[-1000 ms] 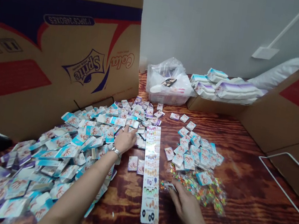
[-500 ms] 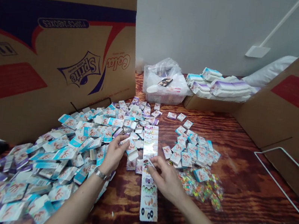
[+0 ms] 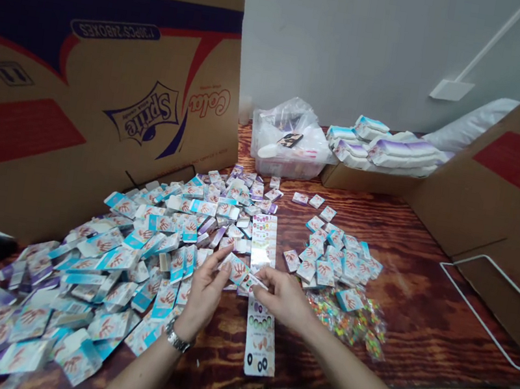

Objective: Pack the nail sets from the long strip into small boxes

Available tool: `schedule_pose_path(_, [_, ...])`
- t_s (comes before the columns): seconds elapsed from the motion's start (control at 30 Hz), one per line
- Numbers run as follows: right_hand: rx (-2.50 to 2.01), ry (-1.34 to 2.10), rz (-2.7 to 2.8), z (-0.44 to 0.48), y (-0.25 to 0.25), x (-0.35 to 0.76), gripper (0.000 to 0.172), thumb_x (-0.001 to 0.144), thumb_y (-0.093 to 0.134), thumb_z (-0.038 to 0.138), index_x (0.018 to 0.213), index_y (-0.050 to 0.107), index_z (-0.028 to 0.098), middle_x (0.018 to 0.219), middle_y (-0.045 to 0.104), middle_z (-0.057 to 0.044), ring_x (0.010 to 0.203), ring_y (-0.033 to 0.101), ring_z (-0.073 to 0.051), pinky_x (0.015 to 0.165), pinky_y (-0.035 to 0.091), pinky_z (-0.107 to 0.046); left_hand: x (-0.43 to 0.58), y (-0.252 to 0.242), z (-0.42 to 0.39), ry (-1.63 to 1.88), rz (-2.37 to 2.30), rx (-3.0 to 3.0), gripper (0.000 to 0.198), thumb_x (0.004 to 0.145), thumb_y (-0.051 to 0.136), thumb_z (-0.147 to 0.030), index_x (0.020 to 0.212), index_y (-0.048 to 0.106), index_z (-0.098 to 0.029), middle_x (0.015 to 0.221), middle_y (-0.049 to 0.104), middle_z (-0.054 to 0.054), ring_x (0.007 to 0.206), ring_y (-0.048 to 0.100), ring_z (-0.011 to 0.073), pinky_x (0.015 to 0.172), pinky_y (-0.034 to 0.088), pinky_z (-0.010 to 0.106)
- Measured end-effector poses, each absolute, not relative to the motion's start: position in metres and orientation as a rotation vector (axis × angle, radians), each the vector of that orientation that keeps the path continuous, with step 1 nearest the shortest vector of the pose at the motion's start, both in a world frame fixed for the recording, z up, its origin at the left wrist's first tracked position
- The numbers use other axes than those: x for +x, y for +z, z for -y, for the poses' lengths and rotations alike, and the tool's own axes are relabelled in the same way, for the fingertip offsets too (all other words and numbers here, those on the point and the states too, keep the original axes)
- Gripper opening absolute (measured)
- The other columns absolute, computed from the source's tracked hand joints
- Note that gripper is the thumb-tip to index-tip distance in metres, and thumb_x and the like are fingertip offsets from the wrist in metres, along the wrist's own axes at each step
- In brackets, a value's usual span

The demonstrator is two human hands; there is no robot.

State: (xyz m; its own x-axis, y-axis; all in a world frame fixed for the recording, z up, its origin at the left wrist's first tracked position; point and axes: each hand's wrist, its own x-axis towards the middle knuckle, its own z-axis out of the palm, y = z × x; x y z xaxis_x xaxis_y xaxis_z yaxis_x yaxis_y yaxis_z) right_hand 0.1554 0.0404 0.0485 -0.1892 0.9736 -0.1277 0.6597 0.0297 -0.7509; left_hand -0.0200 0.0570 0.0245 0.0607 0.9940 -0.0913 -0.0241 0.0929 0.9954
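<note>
My left hand (image 3: pixel 206 291), a watch on its wrist, pinches one end of a small flat carton (image 3: pixel 237 268) printed with a hand picture. My right hand (image 3: pixel 283 298) pinches the other end of that carton, just above a long sticker strip (image 3: pixel 259 290) lying on the dark wooden table (image 3: pixel 421 325). A large heap of the same flat cartons (image 3: pixel 120 264) spreads to the left of my hands. A smaller group of cartons (image 3: pixel 336 259) lies to the right, beside clear bags of small colourful pieces (image 3: pixel 352 324).
A big cardboard box (image 3: pixel 92 96) stands along the left, another cardboard box (image 3: pixel 519 176) on the right. At the back sit a clear plastic tub with a bag (image 3: pixel 290 147) and stacked white packs (image 3: pixel 389 152). A white wire frame (image 3: pixel 483 309) lies at right.
My left hand picked a carton out of the heap and drew it toward me. My right hand left the bags of colourful pieces and came up to grip the same carton.
</note>
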Motion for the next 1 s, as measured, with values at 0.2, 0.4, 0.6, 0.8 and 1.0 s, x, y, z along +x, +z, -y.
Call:
schedule_pose_path(0.2, [-1.418,0.379,2.273,-0.027,0.039,0.156,0.022,0.087,0.044,0.013,0.102,0.061,0.015,0.086,0.066,-0.009,0.083,0.061,-0.021,0.074,0.045,-0.030,-0.020,0.023,-0.054,1.133,-1.249,1.139,0.036,0.078,0.061,-0.037,0.109,0.056,-0.018,0.101,0.062,0.005,0.082,0.058,0.0153,0.073,0.047,0.026])
schedule_pose_path(0.4, [-1.453,0.635,2.121,-0.024,0.043,0.164,0.012,0.088,0.048,0.018,0.090,0.060,0.019,0.079,0.068,-0.002,0.071,0.063,-0.016,0.065,0.045,-0.025,-0.026,0.020,-0.054,1.149,-1.276,1.145,0.036,0.078,0.060,-0.036,0.109,0.055,-0.017,0.096,0.062,0.005,0.082,0.058,0.0161,0.072,0.047,0.027])
schedule_pose_path(0.6, [-1.389,0.584,2.145,-0.021,0.044,0.164,0.018,0.087,0.047,0.017,0.096,0.062,0.017,0.087,0.068,-0.006,0.079,0.061,-0.019,0.071,0.043,-0.029,-0.024,0.024,-0.050,1.095,-1.222,1.107,0.039,0.080,0.058,-0.036,0.115,0.054,-0.019,0.098,0.062,0.004,0.075,0.059,0.0148,0.066,0.048,0.026])
schedule_pose_path(0.8, [-1.636,0.915,1.947,-0.027,0.054,0.161,0.010,0.084,0.054,0.023,0.079,0.062,0.018,0.062,0.062,0.003,0.054,0.055,-0.012,0.050,0.034,-0.022,-0.026,0.020,-0.044,1.054,-1.096,1.337,0.032,0.085,0.054,-0.035,0.112,0.055,-0.018,0.105,0.063,0.007,0.092,0.061,0.0199,0.080,0.049,0.033])
schedule_pose_path(1.0, [-1.427,0.780,1.970,-0.026,0.048,0.164,0.016,0.089,0.049,0.020,0.099,0.062,0.020,0.093,0.064,-0.004,0.088,0.059,-0.017,0.076,0.043,-0.027,-0.032,0.013,-0.034,0.919,-1.203,1.925,0.035,0.088,0.051,-0.029,0.123,0.050,-0.023,0.116,0.055,0.010,0.108,0.054,0.0227,0.089,0.049,0.040])
